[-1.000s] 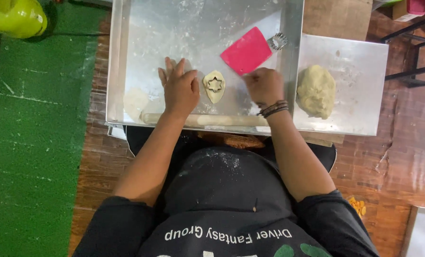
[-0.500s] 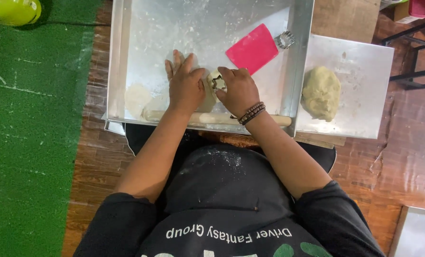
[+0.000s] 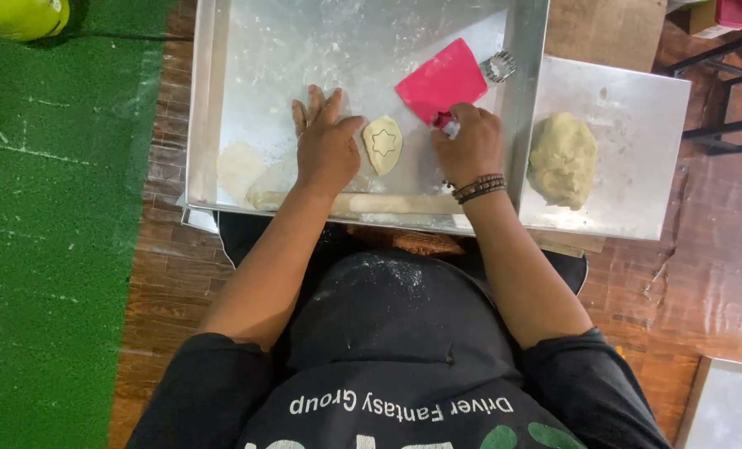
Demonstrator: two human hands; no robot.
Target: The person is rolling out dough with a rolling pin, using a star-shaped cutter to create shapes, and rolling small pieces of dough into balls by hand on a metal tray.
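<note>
A small flat oval of dough [image 3: 382,143] with a star shape pressed into it lies on the large floured metal tray [image 3: 206,100]. My left hand [image 3: 325,141] rests flat on the tray just left of that piece, fingers spread, holding nothing. My right hand [image 3: 469,143] is to the right of the dough, its fingers pinched on the lower corner of a pink plastic scraper [image 3: 441,79]. The scraper lies flat on the tray. A round metal cookie cutter [image 3: 498,66] sits beside the scraper's far right corner.
A wooden rolling pin [image 3: 387,203] lies along the tray's near edge. Thin dough scraps [image 3: 239,166] sit at the tray's near left. A big dough lump [image 3: 562,158] rests on a smaller metal tray [image 3: 637,108] to the right. Green mat [image 3: 55,208] on the left.
My right hand has left the star-marked dough and moved right to the pink scraper's corner. The dough piece is uncovered again. My left hand stays beside it.
</note>
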